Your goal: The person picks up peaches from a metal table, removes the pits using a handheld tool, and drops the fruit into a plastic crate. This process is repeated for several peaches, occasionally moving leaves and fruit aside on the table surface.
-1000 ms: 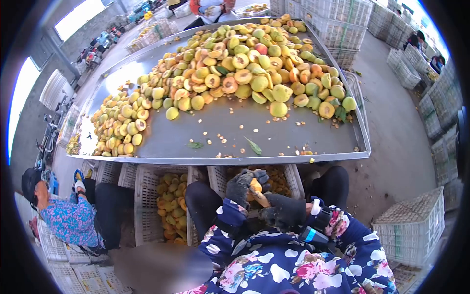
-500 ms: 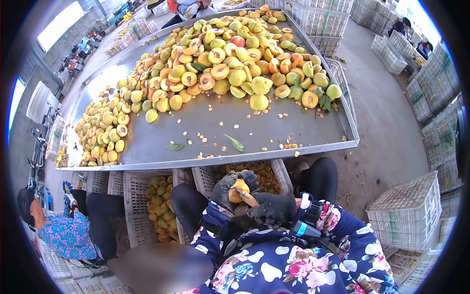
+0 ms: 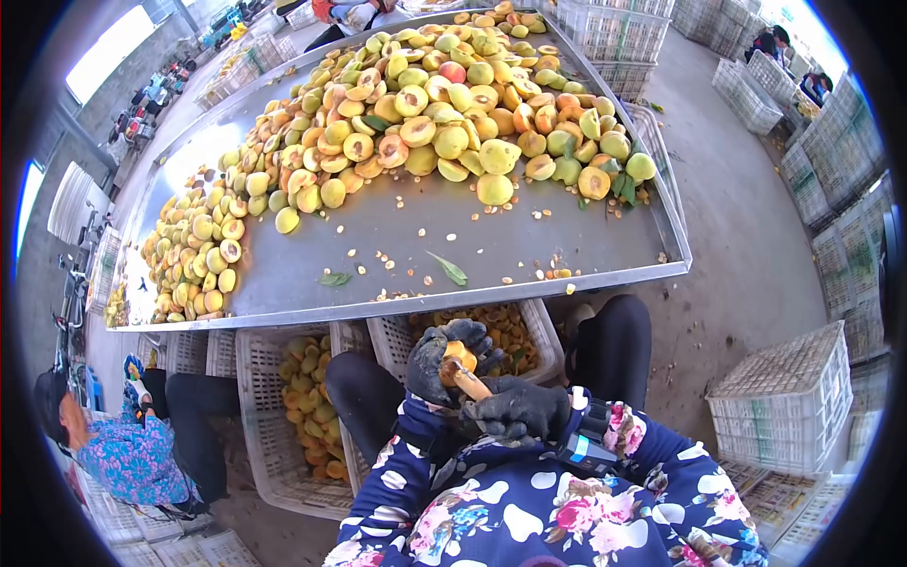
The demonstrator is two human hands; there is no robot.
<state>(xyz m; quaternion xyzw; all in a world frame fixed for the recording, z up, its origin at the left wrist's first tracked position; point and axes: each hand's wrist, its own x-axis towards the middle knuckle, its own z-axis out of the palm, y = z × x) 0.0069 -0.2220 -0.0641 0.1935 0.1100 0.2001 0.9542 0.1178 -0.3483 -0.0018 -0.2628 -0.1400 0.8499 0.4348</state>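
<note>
In a dark glove, my left hand (image 3: 433, 367) is closed around a yellow peach piece (image 3: 461, 353) above a crate. My right hand (image 3: 518, 408), gloved too, grips a tool with a tan wooden handle (image 3: 471, 383). The tool's far end meets the peach, and its tip is hidden there. Below my hands, between my knees, stands a white crate (image 3: 540, 342) holding cut peach pieces (image 3: 513, 333). In front, a metal table (image 3: 397, 236) bears a big heap of whole and halved peaches (image 3: 416, 132).
Peach pits and a green leaf (image 3: 448, 268) lie near the table's raised front edge. Another crate (image 3: 269, 454) of peaches is at my left, beside a seated co-worker (image 3: 132, 454). A white crate (image 3: 779, 406) stands at right, with stacked crates (image 3: 836, 274) beyond. Another person (image 3: 350, 13) is across the table.
Both hands have tilted and shifted slightly left, showing more of the wooden handle and less of the peach. A blurred shape at the lower left is gone. The view has moved a little.
</note>
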